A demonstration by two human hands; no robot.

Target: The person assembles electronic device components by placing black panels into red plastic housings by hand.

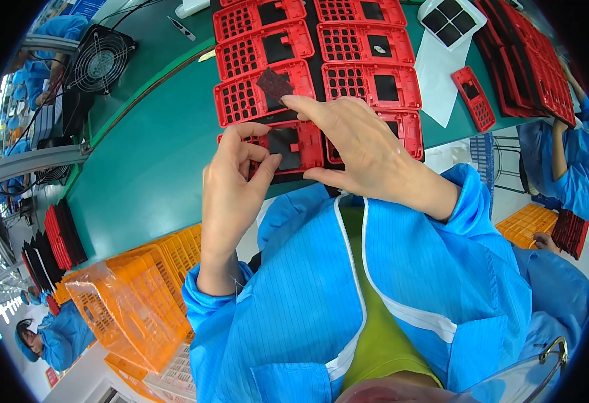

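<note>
A red plastic phone housing (311,144) with a dark square window lies on a dark tray between my hands. My left hand (237,164) curls over its keypad end, the thumb reaching the dark window and the fingers bent at the upper edge. My right hand (365,138) spans the other end, thumb at the near edge and fingers arched over the top. Touching or just beside its index fingertip is a dark brown textured piece (274,85), which overlaps the housing behind. More red housings (264,47) lie in two columns beyond, their keypad holes facing up.
A green work table (147,161) extends left. Orange crates (137,289) stand at its near left edge. A fan (101,60) and tweezers (182,28) are far left. At the right are a white pad with dark squares (449,23), a single housing (474,99) and stacked red trays (526,60).
</note>
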